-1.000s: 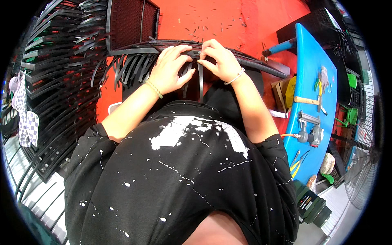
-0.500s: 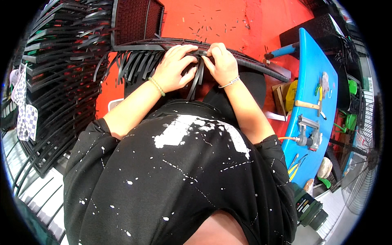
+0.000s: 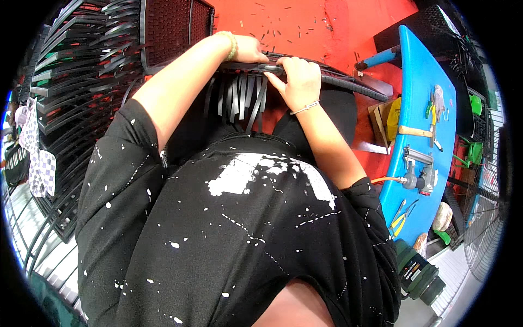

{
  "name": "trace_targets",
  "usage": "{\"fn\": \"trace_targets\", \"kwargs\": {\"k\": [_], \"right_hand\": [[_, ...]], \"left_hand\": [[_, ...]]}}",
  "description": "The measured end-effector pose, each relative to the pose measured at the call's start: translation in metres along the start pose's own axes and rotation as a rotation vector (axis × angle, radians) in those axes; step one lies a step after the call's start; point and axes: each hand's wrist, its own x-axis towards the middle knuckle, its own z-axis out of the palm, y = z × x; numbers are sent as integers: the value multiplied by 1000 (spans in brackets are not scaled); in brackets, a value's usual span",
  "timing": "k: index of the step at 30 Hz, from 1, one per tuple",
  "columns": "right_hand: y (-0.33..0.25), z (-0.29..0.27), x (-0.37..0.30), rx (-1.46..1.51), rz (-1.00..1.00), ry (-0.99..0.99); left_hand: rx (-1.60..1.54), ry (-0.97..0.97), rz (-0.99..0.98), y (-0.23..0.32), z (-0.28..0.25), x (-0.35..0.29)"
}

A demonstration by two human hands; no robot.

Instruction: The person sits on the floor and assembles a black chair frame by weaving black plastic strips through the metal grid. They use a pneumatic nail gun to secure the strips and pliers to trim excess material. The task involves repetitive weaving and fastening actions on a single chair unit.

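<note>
A curved black frame bar (image 3: 348,84) lies across my lap, with several loose black woven strips (image 3: 239,98) hanging down from it. My right hand (image 3: 297,82) is closed on the bar near its middle, thumb pressing a strip against it. My left hand (image 3: 248,52) reaches over the bar's far side; its fingers are hidden behind the bar, so what they grip is unclear. A beaded bracelet circles the left wrist and a thin one the right.
A dark woven panel (image 3: 174,27) stands ahead on the red floor (image 3: 305,27), littered with strip offcuts. Stacked black frames (image 3: 71,92) fill the left. A blue table (image 3: 419,109) on the right carries a hammer, pliers and other tools.
My left arm has stretched forward over the bar, its hand moving from the strips to the far side. The right hand stays on the bar, and the hanging strips show more.
</note>
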Motion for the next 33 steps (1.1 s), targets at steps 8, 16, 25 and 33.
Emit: {"fn": "trace_targets", "kwargs": {"k": [8, 16, 25, 33], "right_hand": [[1, 5, -3, 27, 33, 25], [2, 7, -4, 82, 47, 26], [5, 6, -3, 69, 14, 21], [4, 6, -1, 57, 9, 50]], "left_hand": [[-501, -282, -145, -24, 9, 21], [-779, -263, -7, -37, 20, 22], [-357, -387, 19, -21, 1, 33], [-638, -390, -58, -23, 9, 29]]}}
